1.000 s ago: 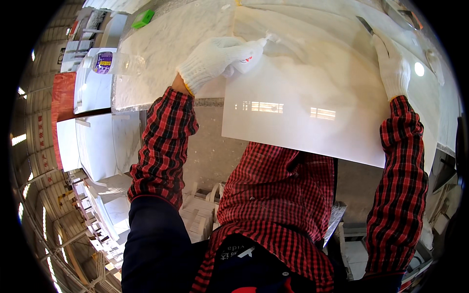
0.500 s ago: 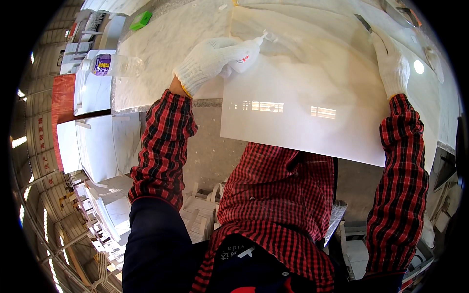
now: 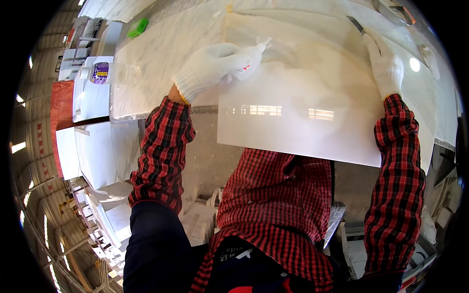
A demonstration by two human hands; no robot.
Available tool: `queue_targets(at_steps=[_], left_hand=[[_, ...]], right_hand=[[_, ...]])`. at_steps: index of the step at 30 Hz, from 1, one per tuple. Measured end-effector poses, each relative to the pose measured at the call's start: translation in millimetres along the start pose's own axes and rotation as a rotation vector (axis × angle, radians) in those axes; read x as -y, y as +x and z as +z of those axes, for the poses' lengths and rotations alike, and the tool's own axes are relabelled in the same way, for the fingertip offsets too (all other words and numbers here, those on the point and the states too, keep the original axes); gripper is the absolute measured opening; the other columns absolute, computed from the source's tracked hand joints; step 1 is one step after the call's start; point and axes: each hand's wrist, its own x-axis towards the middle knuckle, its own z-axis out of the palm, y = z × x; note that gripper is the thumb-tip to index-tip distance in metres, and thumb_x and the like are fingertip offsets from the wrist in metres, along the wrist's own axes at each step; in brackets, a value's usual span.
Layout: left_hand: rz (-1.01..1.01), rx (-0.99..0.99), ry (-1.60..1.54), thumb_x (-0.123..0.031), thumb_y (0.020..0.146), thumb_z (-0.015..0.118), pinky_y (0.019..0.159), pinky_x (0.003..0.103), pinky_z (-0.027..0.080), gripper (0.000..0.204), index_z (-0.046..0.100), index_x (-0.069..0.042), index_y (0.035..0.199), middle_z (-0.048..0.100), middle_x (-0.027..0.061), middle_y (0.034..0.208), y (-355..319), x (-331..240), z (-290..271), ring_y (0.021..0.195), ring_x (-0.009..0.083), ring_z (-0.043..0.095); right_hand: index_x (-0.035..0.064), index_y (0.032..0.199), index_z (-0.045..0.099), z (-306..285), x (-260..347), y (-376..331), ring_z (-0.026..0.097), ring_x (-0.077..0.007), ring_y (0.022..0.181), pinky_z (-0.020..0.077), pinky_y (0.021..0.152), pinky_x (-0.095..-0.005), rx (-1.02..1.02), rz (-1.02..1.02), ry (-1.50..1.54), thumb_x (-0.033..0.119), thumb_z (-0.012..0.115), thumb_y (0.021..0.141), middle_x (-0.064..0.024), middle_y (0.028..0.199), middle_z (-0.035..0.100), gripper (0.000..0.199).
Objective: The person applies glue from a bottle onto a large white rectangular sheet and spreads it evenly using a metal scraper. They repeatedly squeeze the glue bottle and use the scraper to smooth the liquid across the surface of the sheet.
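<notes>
In a white knit glove, my left hand (image 3: pixel 210 66) grips a small white squeeze bottle (image 3: pixel 248 62), tilted with its nozzle pointing away and to the right. The nozzle is over a glossy pale stone slab (image 3: pixel 298 132), beside a small clear wet-looking patch. My right hand (image 3: pixel 384 61), gloved the same way, is closed on a thin dark flat blade (image 3: pixel 355 24) over the right side of the slab. How its fingers wrap the blade's near end is partly hidden.
A clear plastic bottle with a purple label (image 3: pixel 100 73) lies at the left on the worktop slab (image 3: pixel 161 63). Behind it is a bright green box (image 3: pixel 138 28). White stone pieces (image 3: pixel 100 151) stand at the left, near a red panel (image 3: pixel 62 107).
The whole view has shifted slightly. The right hand with its blade has moved a little left; the left hand keeps the squeeze bottle in nearly the same place over the slab.
</notes>
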Motion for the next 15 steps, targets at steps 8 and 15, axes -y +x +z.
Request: queue_targets(at_steps=[8,15], left_hand=[[0.017,0.047,0.211,-0.042,0.097,0.069,0.065,0.024,0.043,0.041,0.076,-0.004,0.112,0.068,-0.0015,0.088,6.9,-28.0,8.5,0.073,0.0075,0.055],[0.035,0.095,0.243,-0.04,0.094,0.071,0.065,0.024,0.045,0.041,0.076,-0.004,0.114,0.069,0.0001,0.088,21.3,-24.9,8.1,0.073,0.0082,0.056]], right_hand=[[0.0248,0.132,0.07,-4.2,2.7,-2.4,0.065,-0.0309,0.119,0.0495,0.101,-0.0389,-0.005,0.01,-0.045,0.048,0.055,0.102,-0.0075,0.128,0.072,0.041],[0.0229,0.13,0.071,-5.8,9.8,-4.9,0.066,-0.0318,0.117,0.0498,0.1,-0.0392,-0.026,0.009,-0.04,0.047,0.056,0.101,-0.0079,0.126,0.072,0.04]])
